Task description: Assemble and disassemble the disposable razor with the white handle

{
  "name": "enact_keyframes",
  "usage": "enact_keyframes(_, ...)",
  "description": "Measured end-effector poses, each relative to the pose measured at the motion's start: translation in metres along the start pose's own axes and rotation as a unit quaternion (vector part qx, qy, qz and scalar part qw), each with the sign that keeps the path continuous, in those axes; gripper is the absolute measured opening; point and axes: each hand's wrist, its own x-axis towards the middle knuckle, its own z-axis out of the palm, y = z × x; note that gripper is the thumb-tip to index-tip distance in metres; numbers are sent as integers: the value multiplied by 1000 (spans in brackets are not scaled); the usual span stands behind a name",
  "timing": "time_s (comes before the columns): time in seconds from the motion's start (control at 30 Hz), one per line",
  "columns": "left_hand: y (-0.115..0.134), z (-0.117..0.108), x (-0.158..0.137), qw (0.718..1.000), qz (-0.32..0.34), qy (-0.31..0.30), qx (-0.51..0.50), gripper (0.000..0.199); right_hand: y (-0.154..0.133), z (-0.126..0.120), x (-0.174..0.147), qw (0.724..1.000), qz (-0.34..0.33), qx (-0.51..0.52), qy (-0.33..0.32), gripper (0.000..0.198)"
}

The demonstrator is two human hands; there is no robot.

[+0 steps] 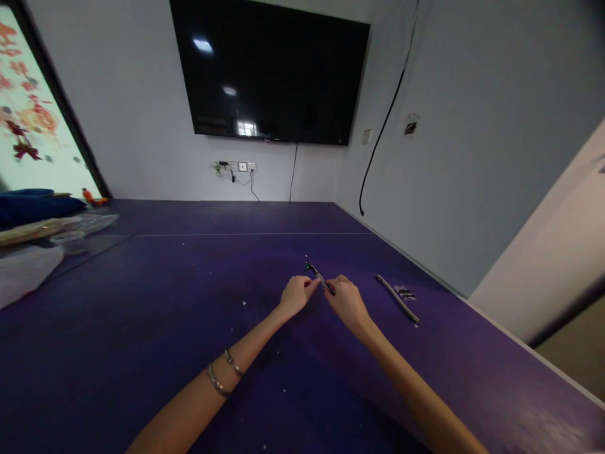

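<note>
My right hand is closed around the near end of a slim dark-and-silver tool with a short, black, angled head at its far end. Its exact kind is too small to make out. My left hand is closed too, thumb and forefinger pinched against the tool's side just below the head. Both hands are over the purple tabletop. To the right of them lies a long, slightly curved grey strip, and beside it a small clear packet with dark pieces in it.
Small white scraps dot the tabletop. At the left edge are blue cloth, clear plastic wrapping, a white bag and a small orange item. A black cable hangs along the right wall; a television is mounted ahead.
</note>
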Motion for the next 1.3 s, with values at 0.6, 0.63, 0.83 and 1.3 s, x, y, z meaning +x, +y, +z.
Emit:
enact_keyframes(0.6, -42, -41, 9, 986, -58, -24, 155, 34, -49, 14, -13, 996, -87, 19, -12, 37)
enact_keyframes(0.63, -47, -47, 10, 984, -61, -30, 167, 34, -44, 11, -13, 996, -82, 22, -11, 38)
enact_keyframes(0.83, -80, -71, 15, 962, -101, -82, 239, 31, 10, -7, -6, 999, -17, -10, -31, 43)
enact_keyframes(1.3, -94, -65, 7, 935, -94, -133, 314, 39, 111, -35, -12, 983, 121, -112, -78, 36)
